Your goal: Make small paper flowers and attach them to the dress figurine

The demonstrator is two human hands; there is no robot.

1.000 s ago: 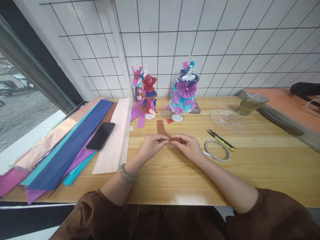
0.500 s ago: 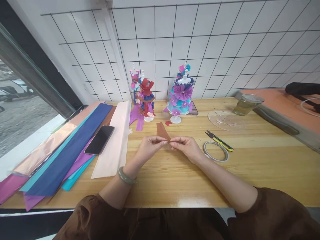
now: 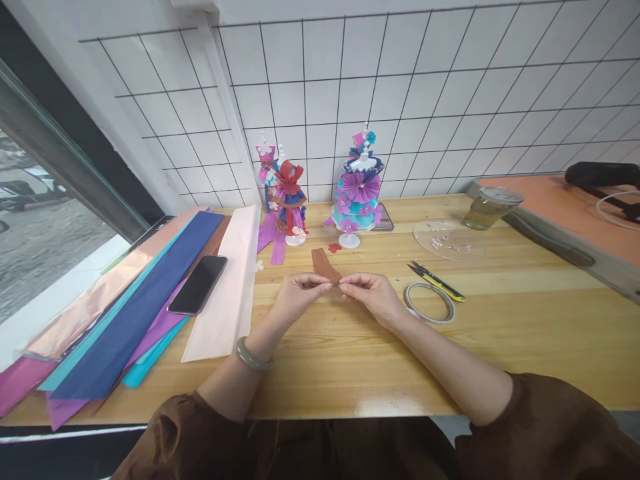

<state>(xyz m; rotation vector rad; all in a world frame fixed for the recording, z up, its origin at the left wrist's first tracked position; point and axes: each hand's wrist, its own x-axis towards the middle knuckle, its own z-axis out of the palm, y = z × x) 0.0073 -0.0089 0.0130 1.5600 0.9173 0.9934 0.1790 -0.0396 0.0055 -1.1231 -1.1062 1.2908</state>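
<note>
Strip (image 3: 325, 267), brown, long axis pointing away, slightly left; left hand (image 3: 302, 293), right hand (image 3: 373, 297): grip pinching near end.

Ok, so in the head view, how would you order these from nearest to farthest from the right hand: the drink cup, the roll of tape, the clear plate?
1. Roll of tape: just to the right of the right hand.
2. Clear plate: right side, farther back.
3. Drink cup: farthest, behind the plate and to its right.

The head view looks down across the table (image 3: 320, 373).
</note>
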